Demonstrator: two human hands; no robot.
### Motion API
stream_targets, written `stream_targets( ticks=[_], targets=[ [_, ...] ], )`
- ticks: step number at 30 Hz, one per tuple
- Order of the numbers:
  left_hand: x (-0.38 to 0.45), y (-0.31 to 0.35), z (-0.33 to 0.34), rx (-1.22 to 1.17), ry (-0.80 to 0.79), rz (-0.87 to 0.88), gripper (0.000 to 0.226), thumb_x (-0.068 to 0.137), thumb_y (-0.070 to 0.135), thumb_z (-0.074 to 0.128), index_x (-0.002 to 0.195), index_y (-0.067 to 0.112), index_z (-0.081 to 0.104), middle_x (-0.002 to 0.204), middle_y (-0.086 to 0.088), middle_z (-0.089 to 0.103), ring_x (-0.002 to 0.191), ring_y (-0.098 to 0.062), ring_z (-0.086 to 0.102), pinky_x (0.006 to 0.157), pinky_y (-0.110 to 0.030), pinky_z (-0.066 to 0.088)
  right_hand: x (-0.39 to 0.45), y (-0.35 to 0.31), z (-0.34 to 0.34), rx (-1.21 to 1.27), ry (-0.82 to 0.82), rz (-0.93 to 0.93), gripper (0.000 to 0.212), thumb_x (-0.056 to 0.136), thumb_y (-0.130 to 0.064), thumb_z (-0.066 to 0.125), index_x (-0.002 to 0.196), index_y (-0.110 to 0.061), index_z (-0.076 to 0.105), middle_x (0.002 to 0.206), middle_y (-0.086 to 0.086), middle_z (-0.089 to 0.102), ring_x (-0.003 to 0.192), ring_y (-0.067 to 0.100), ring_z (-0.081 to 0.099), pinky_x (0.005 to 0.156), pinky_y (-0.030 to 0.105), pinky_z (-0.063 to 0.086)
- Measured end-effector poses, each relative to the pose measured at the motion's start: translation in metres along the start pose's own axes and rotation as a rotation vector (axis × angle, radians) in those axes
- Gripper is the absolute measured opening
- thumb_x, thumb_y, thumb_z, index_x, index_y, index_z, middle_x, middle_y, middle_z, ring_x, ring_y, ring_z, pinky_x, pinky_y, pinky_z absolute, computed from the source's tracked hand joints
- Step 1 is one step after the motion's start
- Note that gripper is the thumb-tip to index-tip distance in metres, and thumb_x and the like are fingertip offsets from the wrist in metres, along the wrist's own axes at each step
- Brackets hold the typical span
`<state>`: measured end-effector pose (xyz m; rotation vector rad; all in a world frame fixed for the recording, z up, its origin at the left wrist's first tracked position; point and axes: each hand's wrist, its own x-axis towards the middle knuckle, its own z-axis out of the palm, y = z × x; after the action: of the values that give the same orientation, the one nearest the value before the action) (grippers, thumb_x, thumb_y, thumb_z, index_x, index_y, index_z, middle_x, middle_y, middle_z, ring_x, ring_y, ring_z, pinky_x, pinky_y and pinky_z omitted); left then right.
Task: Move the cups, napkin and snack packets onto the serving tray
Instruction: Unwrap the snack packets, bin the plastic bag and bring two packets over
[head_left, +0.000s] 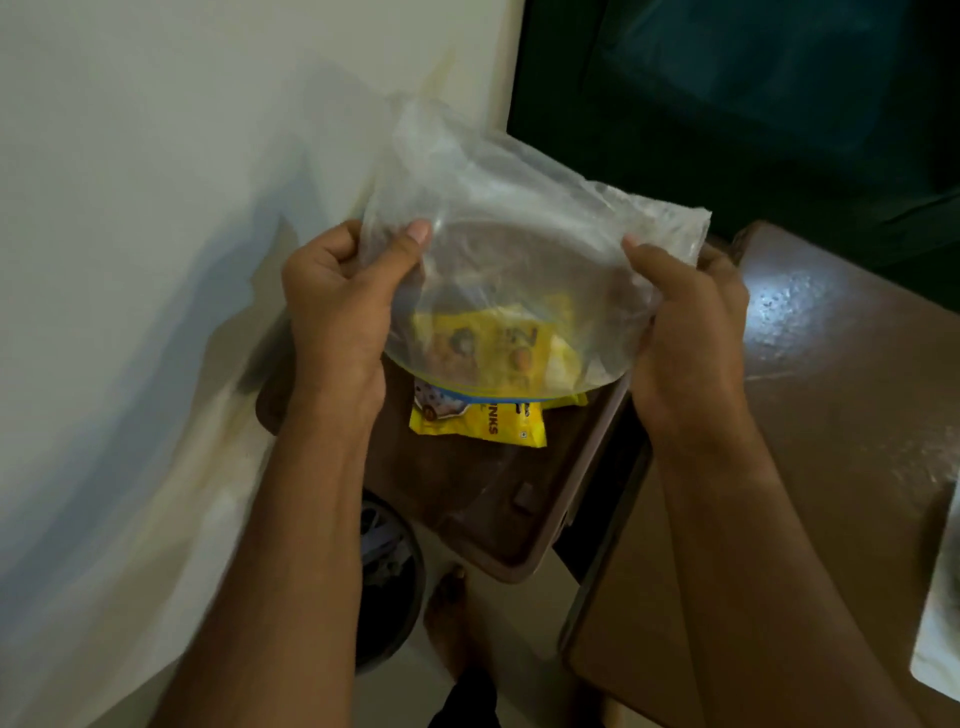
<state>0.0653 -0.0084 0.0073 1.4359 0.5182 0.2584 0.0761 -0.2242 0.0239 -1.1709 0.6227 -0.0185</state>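
I hold a clear plastic bag (519, 234) in the air with both hands. My left hand (337, 312) grips its left edge and my right hand (685, 332) grips its right edge. Below the bag lies a brown serving tray (467, 509). Yellow snack packets (483, 415) rest on the tray, partly seen through the plastic. Whether anything is inside the bag, I cannot tell. No cups or napkin are in view.
A brown table (831, 415) stands to the right of the tray, with a white object (940, 597) at its right edge. A pale wall fills the left side. A dark bin (389, 582) and a bare foot (452, 613) are on the floor below the tray.
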Motion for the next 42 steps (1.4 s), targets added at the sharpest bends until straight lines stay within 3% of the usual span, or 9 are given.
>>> stream_targets(
  ticks=[12, 17, 21, 25, 29, 33, 36, 38, 42],
  targets=[
    [-0.005, 0.015, -0.021, 0.072, -0.259, -0.059, 0.009, 0.085, 0.029, 0.080, 0.093, 0.033, 0.077, 0.080, 0.020, 0.075, 0.079, 0.004, 0.070, 0.074, -0.021, 0.056, -0.007, -0.011, -0.034, -0.263, -0.445, -0.168, 0.044, 0.085, 0.009, 0.077, 0.122, -0.005, 0.058, 0.110, 0.016, 0.078, 0.085, 0.040, 0.080, 0.062, 0.050, 0.065],
    [-0.015, 0.011, -0.027, -0.006, -0.353, -0.137, 0.027, 0.090, 0.008, 0.076, 0.117, 0.011, 0.075, 0.110, -0.007, 0.081, 0.106, -0.028, 0.078, 0.089, -0.045, 0.065, -0.010, 0.004, -0.042, -0.239, -0.423, -0.170, 0.038, 0.086, 0.016, 0.071, 0.101, -0.019, 0.066, 0.095, 0.006, 0.080, 0.078, 0.033, 0.081, 0.053, 0.043, 0.064],
    [-0.020, -0.001, -0.029, 0.059, -0.241, -0.054, 0.044, 0.076, -0.016, 0.078, 0.092, 0.025, 0.078, 0.095, 0.003, 0.080, 0.097, -0.019, 0.076, 0.087, -0.037, 0.064, -0.013, 0.009, -0.046, -0.097, -0.472, -0.134, 0.042, 0.083, 0.020, 0.068, 0.089, -0.020, 0.076, 0.097, -0.001, 0.081, 0.086, 0.018, 0.081, 0.063, 0.028, 0.063],
    [-0.024, -0.007, -0.035, -0.059, -0.319, -0.049, 0.055, 0.079, -0.024, 0.062, 0.064, 0.027, 0.077, 0.101, 0.001, 0.075, 0.098, -0.016, 0.069, 0.089, -0.033, 0.059, -0.007, 0.013, -0.055, -0.042, -0.474, -0.052, 0.023, 0.074, 0.003, 0.073, 0.069, -0.018, 0.079, 0.117, 0.010, 0.074, 0.110, 0.023, 0.074, 0.085, 0.040, 0.061],
    [-0.032, -0.009, -0.039, -0.169, -0.279, -0.131, 0.044, 0.077, -0.009, 0.054, 0.059, 0.023, 0.079, 0.085, 0.007, 0.077, 0.092, -0.011, 0.072, 0.085, -0.029, 0.059, -0.006, 0.008, -0.062, 0.073, -0.583, 0.146, 0.031, 0.067, -0.015, 0.059, 0.087, -0.005, 0.081, 0.116, 0.018, 0.073, 0.117, 0.034, 0.068, 0.098, 0.044, 0.056],
    [-0.040, -0.004, -0.047, -0.404, -0.319, -0.264, 0.020, 0.062, 0.025, 0.073, 0.068, 0.007, 0.079, 0.093, -0.019, 0.076, 0.106, -0.033, 0.070, 0.098, -0.041, 0.057, -0.006, 0.005, -0.061, -0.024, -0.483, 0.212, 0.055, 0.086, -0.051, 0.061, 0.077, 0.003, 0.069, 0.110, 0.030, 0.065, 0.126, 0.040, 0.062, 0.109, 0.049, 0.048],
    [-0.045, -0.009, -0.039, -0.233, -0.205, -0.303, 0.024, 0.085, 0.029, 0.071, 0.074, 0.008, 0.075, 0.105, -0.019, 0.073, 0.105, -0.028, 0.072, 0.102, -0.044, 0.057, -0.008, 0.014, -0.056, -0.273, -0.425, 0.137, 0.024, 0.070, -0.021, 0.086, 0.084, -0.008, 0.072, 0.113, 0.014, 0.072, 0.098, 0.026, 0.073, 0.082, 0.035, 0.057],
    [-0.054, -0.010, -0.026, -0.144, -0.213, -0.238, 0.011, 0.083, 0.016, 0.074, 0.094, 0.015, 0.078, 0.103, -0.003, 0.076, 0.096, -0.017, 0.073, 0.087, -0.035, 0.060, -0.011, 0.020, -0.055, -0.309, -0.420, 0.087, 0.052, 0.064, -0.008, 0.089, 0.112, -0.015, 0.071, 0.118, 0.004, 0.071, 0.097, 0.018, 0.076, 0.076, 0.030, 0.060],
    [-0.073, -0.015, -0.002, -0.176, -0.218, -0.225, 0.061, 0.079, 0.006, 0.083, 0.136, 0.014, 0.062, 0.135, -0.011, 0.067, 0.111, -0.017, 0.073, 0.088, -0.031, 0.062, -0.023, 0.028, -0.047, -0.332, -0.351, 0.046, 0.069, 0.059, -0.003, 0.087, 0.123, -0.022, 0.069, 0.123, 0.002, 0.071, 0.105, 0.022, 0.076, 0.079, 0.036, 0.064]
  ],
)
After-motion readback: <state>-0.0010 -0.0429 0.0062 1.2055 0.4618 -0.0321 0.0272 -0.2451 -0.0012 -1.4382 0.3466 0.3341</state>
